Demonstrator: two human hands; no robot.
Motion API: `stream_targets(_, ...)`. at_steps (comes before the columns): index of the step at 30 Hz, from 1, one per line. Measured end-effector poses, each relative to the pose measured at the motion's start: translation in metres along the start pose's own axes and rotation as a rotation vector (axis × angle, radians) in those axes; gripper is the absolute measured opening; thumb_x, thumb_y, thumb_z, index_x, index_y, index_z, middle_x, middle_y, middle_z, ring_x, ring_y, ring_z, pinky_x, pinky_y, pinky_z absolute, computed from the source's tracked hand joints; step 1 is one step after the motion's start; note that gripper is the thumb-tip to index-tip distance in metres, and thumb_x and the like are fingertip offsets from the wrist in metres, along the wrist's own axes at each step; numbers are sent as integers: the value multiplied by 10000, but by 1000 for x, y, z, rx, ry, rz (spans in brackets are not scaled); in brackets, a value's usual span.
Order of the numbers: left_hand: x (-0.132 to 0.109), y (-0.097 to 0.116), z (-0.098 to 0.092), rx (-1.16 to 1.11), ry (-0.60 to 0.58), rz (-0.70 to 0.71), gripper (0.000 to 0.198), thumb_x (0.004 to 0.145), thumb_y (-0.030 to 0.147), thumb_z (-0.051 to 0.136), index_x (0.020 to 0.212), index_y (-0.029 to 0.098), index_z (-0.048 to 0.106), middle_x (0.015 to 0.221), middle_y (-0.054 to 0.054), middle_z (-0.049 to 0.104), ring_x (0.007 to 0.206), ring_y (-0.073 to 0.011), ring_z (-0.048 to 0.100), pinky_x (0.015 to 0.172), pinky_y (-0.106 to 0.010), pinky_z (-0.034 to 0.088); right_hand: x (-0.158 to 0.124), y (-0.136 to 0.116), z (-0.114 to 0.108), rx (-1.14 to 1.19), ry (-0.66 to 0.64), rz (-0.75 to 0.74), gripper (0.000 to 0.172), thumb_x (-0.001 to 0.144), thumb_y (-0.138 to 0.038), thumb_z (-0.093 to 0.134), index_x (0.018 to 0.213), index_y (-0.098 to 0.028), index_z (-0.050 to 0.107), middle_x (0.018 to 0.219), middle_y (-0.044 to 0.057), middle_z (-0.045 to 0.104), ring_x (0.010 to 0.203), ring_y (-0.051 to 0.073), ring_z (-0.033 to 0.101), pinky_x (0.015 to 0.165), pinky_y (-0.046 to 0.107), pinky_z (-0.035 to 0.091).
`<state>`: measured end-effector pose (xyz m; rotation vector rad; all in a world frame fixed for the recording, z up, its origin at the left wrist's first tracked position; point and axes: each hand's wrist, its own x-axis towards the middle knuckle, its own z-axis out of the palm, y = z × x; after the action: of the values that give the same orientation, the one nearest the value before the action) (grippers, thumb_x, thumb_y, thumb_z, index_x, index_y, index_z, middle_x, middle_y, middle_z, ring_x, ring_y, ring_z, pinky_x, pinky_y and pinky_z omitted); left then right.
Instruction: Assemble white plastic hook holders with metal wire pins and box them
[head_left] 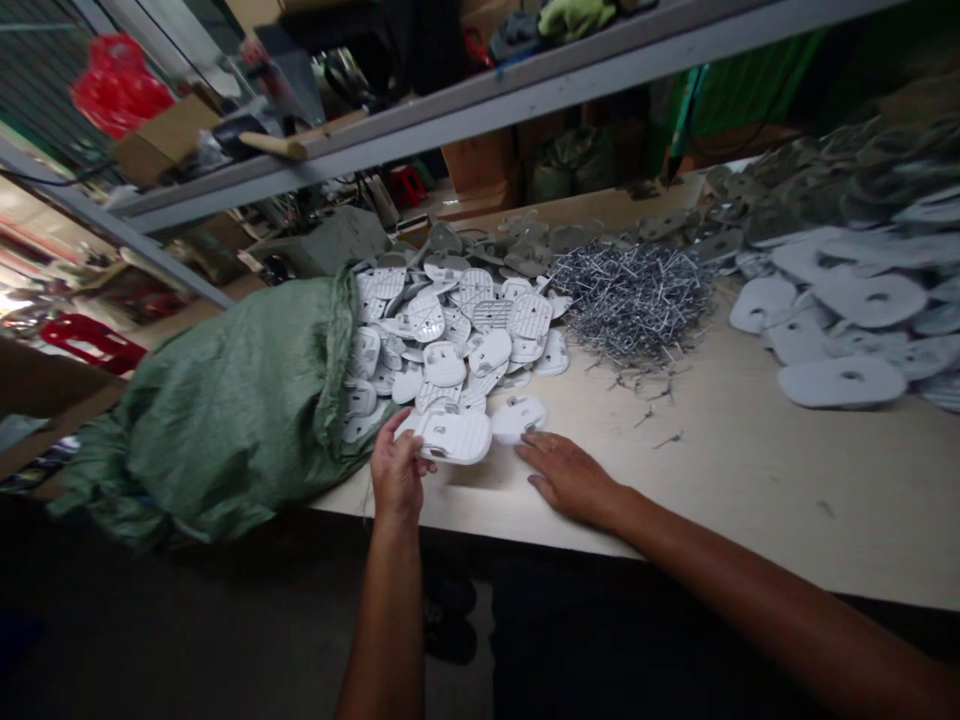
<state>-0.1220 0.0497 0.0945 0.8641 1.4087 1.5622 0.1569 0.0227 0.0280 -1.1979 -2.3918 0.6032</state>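
My left hand [399,470] is closed on the near edge of a white plastic plate [456,438] with rounded ends, a ridged face and a small slotted hole. It holds the plate slightly above the front of the table. To the right, my right hand [566,475] rests low over the tabletop with its fingers stretched out and its thumb apart. Its fingertips touch the edge of another white plate [519,418], slightly blurred. Behind both hands a heap of similar white plates [442,365] spills from the mouth of a green woven sack [247,400] lying on its side.
A pile of thin metal pins [637,300] lies on the pale wooden table [720,500], with a few strays in front. Larger white oval pieces [844,385] are stacked at the right. A grey shelf beam [450,110] crosses above the back of the table.
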Motion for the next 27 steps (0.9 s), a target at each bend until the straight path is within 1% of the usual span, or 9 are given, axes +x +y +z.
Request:
stream_targets(4, -23, -17, -24, 28, -25, -103, 729, 695, 339, 823, 1367, 165, 599, 649, 133, 539, 361, -40, 388, 360, -190, 411, -5, 17, -7, 29, 102, 68, 530, 1007, -254, 611, 1530, -184, 652, 1612, 183, 582, 1502, 350, 543, 1267, 578, 424)
stream_targets(8, -37, -23, -32, 10, -60, -173, 688, 698, 314, 799, 1340, 173, 595, 603, 160, 445, 352, -44, 336, 352, -192, 381, -19, 5, -9, 295, 160, 125, 443, 1006, -347, 632, 1411, -209, 747, 1483, 169, 693, 1375, 364, 652, 1202, 591, 495)
stream_targets(10, -43, -25, -26, -26, -132, -191, 672, 714, 309, 789, 1341, 175, 587, 618, 157, 444, 350, -38, 309, 350, -195, 379, -19, -11, -11, 565, 158, 250, 450, 983, -434, 698, 1385, -242, 758, 1398, 144, 747, 1280, 348, 710, 1142, 567, 548)
stream_targets(13, -49, -30, -6, -50, -269, -217, 661, 735, 300, 775, 1354, 174, 581, 654, 138, 483, 351, -38, 312, 350, -205, 385, -12, -30, -13, 1057, -4, 499, 557, 940, -569, 745, 1371, -216, 751, 1253, 144, 800, 1070, 310, 779, 922, 476, 649)
stream_targets(15, -50, -35, 7, -50, -316, -218, 645, 749, 308, 765, 1352, 178, 577, 668, 127, 504, 357, -46, 342, 365, -213, 396, -7, -34, -14, 1269, -107, 590, 577, 898, -600, 784, 1283, -172, 775, 1135, 145, 818, 915, 268, 782, 754, 381, 645)
stream_targets(16, -50, -38, 12, -41, -344, -212, 636, 760, 315, 762, 1353, 179, 577, 678, 119, 520, 372, -55, 387, 390, -218, 418, -6, -33, -14, 1308, -111, 621, 568, 859, -599, 824, 1212, -156, 790, 1071, 139, 821, 846, 245, 769, 689, 339, 622)
stream_targets(20, -38, -46, 11, 88, -417, -145, 526, 845, 363, 729, 1315, 151, 627, 771, 27, 643, 570, -126, 625, 579, -252, 532, -7, -12, -16, 1184, 58, 715, 519, 700, -593, 930, 955, -162, 794, 843, 86, 791, 674, 199, 698, 568, 287, 553)
stream_targets(23, -26, -51, -1, 198, -387, -119, 447, 909, 399, 667, 1270, 136, 672, 786, -6, 655, 609, -135, 615, 590, -249, 507, -12, 1, -19, 1018, 104, 723, 527, 695, -646, 908, 911, -181, 787, 788, 63, 766, 651, 215, 695, 582, 317, 572)
stream_targets(27, -9, -57, -8, 454, -629, -46, 500, 975, 366, 621, 1434, 179, 683, 741, 21, 600, 605, -132, 540, 592, -242, 420, -17, 1, -23, 879, 93, 693, 562, 751, -691, 855, 970, -177, 800, 805, 57, 763, 688, 234, 718, 632, 335, 594)
